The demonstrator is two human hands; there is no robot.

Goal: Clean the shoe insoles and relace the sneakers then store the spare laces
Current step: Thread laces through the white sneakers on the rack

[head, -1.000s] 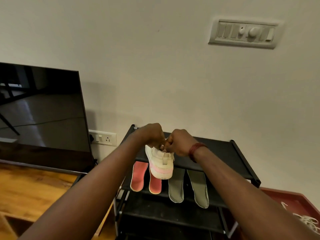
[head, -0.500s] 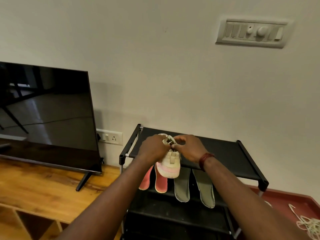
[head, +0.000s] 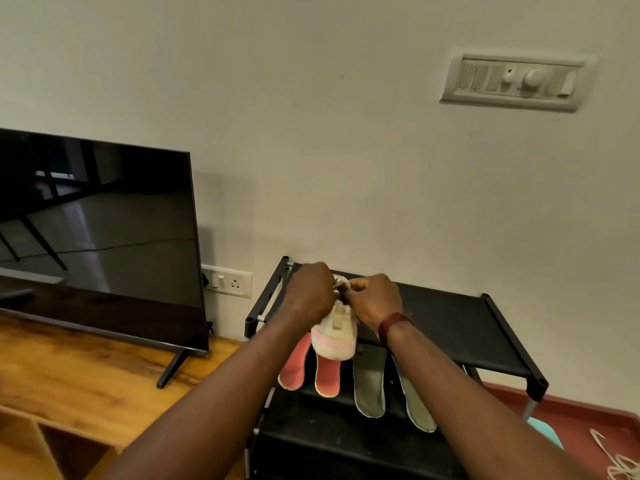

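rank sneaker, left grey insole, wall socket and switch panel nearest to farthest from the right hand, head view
1. sneaker: gripped by the right hand itself
2. left grey insole: just below, on the black rack
3. wall socket: off to the left, low on the wall
4. switch panel: high on the wall, up and right

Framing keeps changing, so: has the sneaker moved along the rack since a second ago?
No. The sneaker still overhangs the front of the rack, directly above the second pink insole.
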